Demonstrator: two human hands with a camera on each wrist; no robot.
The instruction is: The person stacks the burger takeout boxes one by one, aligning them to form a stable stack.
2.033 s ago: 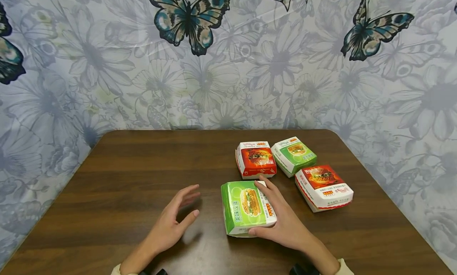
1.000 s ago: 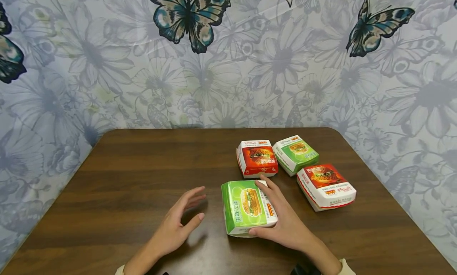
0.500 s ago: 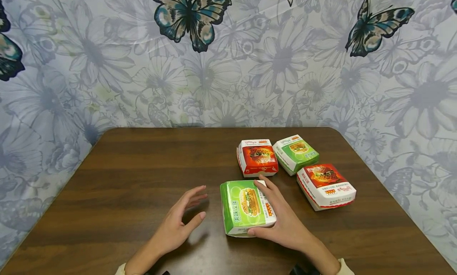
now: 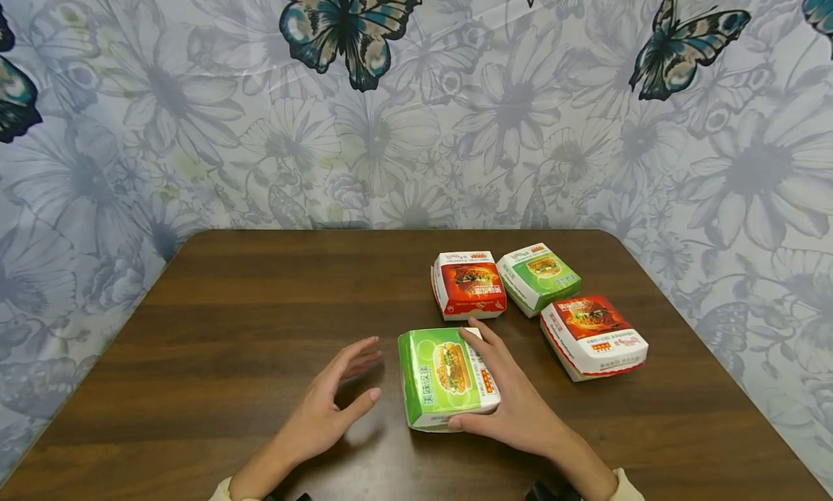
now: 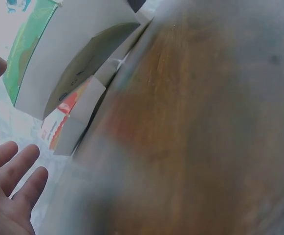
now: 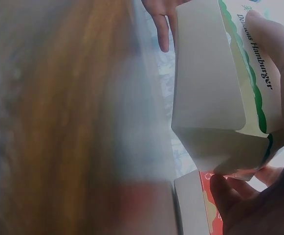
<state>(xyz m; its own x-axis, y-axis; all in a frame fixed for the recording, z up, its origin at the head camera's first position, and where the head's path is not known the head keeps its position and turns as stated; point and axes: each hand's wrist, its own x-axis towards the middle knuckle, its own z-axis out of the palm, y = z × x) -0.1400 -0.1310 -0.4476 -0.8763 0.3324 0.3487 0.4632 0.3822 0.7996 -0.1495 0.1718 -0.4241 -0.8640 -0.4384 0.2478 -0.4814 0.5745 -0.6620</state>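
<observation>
A green and white hamburger box with a burger picture on its lid is near the middle of the table. My right hand grips it from the right, thumb on the near side and fingers on the far side. Both wrist views show its pale underside, so it is held off the tabletop. My left hand hovers to the left of the box, fingers loosely extended, touching nothing. In the left wrist view, the left fingers stand apart from the green box.
Beyond the held box, a red and white burger box sits close behind it. Another green box lies behind to the right, and a second red box is in front of that. The brown wooden table ends at a butterfly-patterned cloth backdrop.
Over two seconds my left hand has come slightly rightward, nearer the green box. The right hand keeps its grip, and the box has shifted very slightly left. The other boxes stay put.
</observation>
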